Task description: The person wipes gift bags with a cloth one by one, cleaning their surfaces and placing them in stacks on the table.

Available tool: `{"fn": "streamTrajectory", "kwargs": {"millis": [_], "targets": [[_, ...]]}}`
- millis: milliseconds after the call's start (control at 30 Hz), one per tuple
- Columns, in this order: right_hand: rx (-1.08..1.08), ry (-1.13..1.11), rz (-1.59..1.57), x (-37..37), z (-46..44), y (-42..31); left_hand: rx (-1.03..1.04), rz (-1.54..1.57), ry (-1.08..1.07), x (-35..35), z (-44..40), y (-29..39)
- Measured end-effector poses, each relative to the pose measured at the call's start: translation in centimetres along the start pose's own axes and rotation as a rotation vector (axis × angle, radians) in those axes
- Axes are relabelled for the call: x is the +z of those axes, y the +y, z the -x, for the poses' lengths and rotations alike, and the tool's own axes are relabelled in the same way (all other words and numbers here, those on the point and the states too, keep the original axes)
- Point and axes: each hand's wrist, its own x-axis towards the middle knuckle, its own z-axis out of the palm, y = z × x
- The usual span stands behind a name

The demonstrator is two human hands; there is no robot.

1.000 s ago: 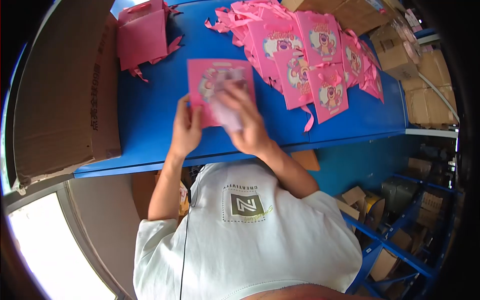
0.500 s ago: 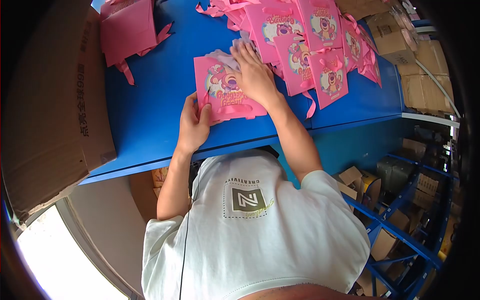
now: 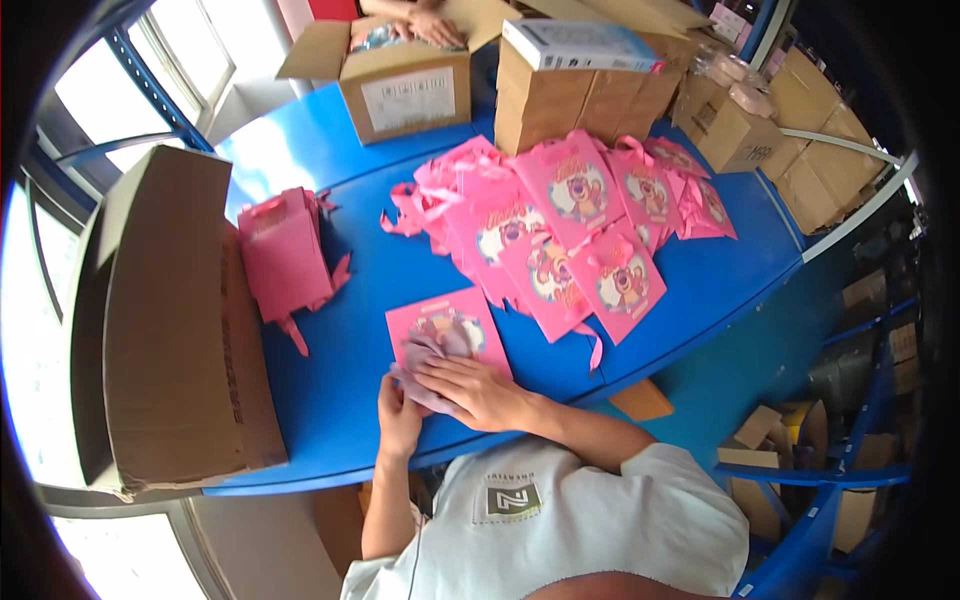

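Observation:
A pink gift bag with a cartoon bear print lies flat on the blue table in front of me. My right hand presses a crumpled greyish-purple cloth onto the bag's near half, its fingers laid together over the fabric. At the near left corner, my left hand is closed, thumb up, on the bag's edge; the cloth partly covers that spot. Several similar pink bags lie in an overlapping heap beyond my right hand. A stack of pink bags with ribbon handles sits to the left.
A tall brown carton stands at the table's left. At the back are an open carton with another person's hands over it, and another carton with a flat blue-white box on top. Blue shelving holds boxes at right.
My right hand and the cloth have moved from the bag's far side to its near edge. The left hand stays by the near left corner. The view has tilted up, showing the table's back.

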Motion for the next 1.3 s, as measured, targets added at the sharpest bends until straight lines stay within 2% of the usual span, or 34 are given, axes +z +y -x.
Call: {"fn": "streamTrajectory", "kwargs": {"millis": [67,133,167,300,367,500,633,833,967,1133,1233,1300], "targets": [[0.020,0.005,0.020,-1.8,1.8,0.9,-0.031,-0.001,0.016,0.3,-0.3,0.2],[0.188,0.064,0.121,-3.0,3.0,2.0,-0.075,0.004,0.045,0.3,-0.2,0.0],[0.175,0.068,0.123,-2.9,3.0,2.5,-0.062,0.003,0.049,0.3,-0.2,-0.1],[0.311,-0.006,0.376,-2.6,2.9,4.3,-0.115,-0.091,0.013,-0.2,-0.9,-0.6],[0.313,-0.063,0.469,-0.8,1.0,3.5,-0.109,-0.023,0.020,0.2,-1.4,-0.7],[0.211,-0.044,0.318,1.4,-1.8,0.4,-0.140,0.163,0.039,0.5,-2.1,0.1],[-0.125,-0.058,0.198,2.3,-2.2,-0.7,-0.309,0.458,-0.014,0.3,-1.2,2.0],[-0.234,-0.041,-0.046,3.0,0.7,1.6,-0.284,0.498,0.058,1.3,-0.5,2.0],[-0.283,0.096,-0.098,2.0,1.8,1.2,-0.102,0.214,-0.002,-0.6,-1.3,-1.1],[-0.168,0.062,-0.046,-0.3,3.1,1.6,-0.204,0.133,-0.076,-0.5,-1.5,-1.0],[-0.072,0.103,-0.078,-0.9,3.7,2.2,-0.245,0.100,-0.110,0.5,-1.3,0.8],[0.071,0.221,-0.020,-1.5,3.4,2.2,-0.231,-0.003,-0.153,0.2,-1.4,0.6]]}}
